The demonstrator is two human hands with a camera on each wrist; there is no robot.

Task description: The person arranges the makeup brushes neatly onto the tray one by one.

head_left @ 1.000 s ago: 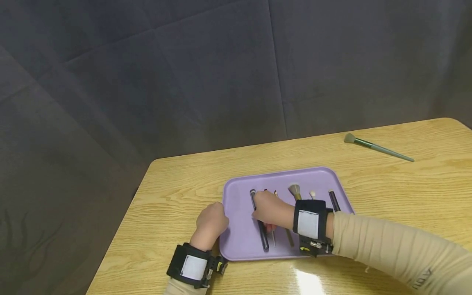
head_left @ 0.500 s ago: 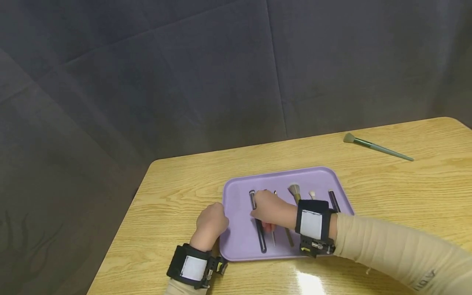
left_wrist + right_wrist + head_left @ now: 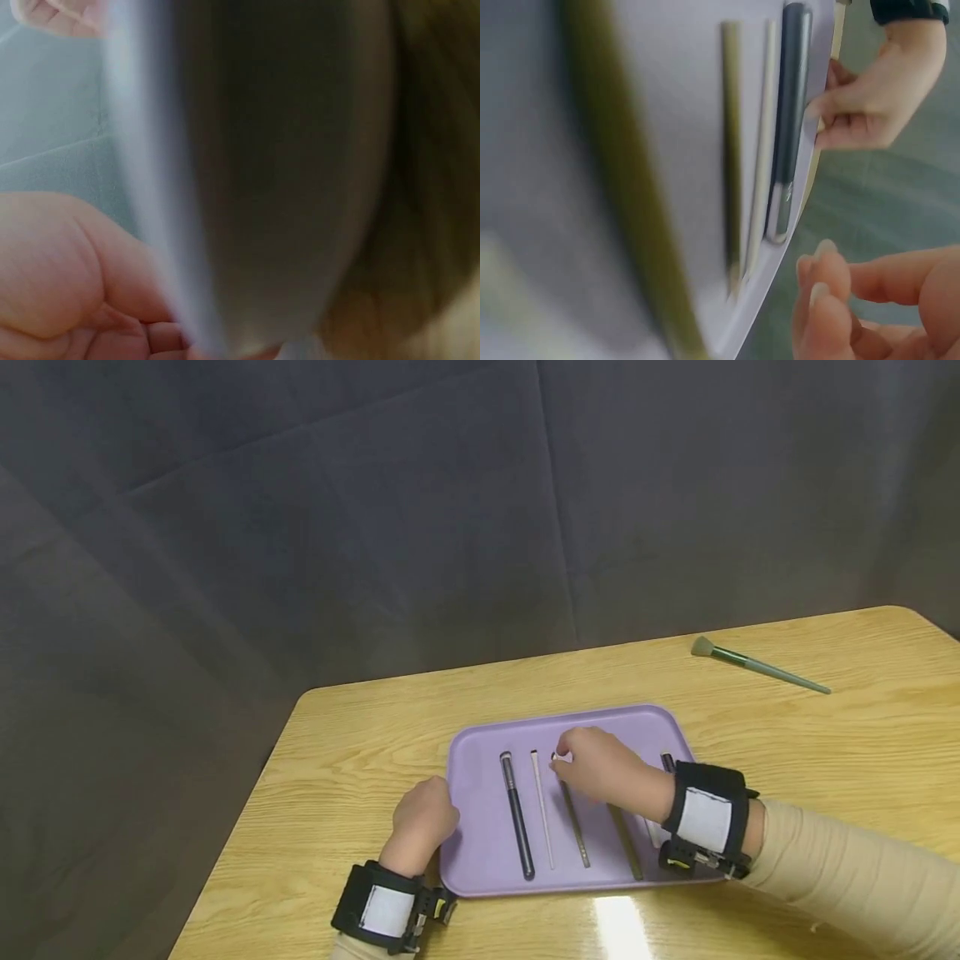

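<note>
My left hand (image 3: 426, 817) grips the left edge of a lilac tray (image 3: 480, 890); in the right wrist view its thumb lies over the rim, with fingers underneath. Makeup brushes lie side by side on the tray: a black-handled brush (image 3: 519, 827), a thin white brush (image 3: 543, 810), a slim gold-handled brush (image 3: 576, 827) and a thicker gold-handled brush (image 3: 626, 843). My right hand (image 3: 603, 768) hovers over the slim gold brush's upper end, fingers loosely bent, with nothing visible between thumb and fingertips (image 3: 821, 296). It hides the thicker brush's head. Blurred tray underside fills the left wrist view.
A green makeup brush (image 3: 761, 667) lies on the wooden table (image 3: 375, 718) beyond the tray, at the far right. A dark brush (image 3: 667, 762) near the tray's right side is partly covered by my right wrist. Dark cloth (image 3: 420, 527) hangs behind the table.
My right hand has moved right, away from the thin white brush, which now lies uncovered beside the black-handled brush. The black-handled brush shifted slightly left. My left hand stays on the tray.
</note>
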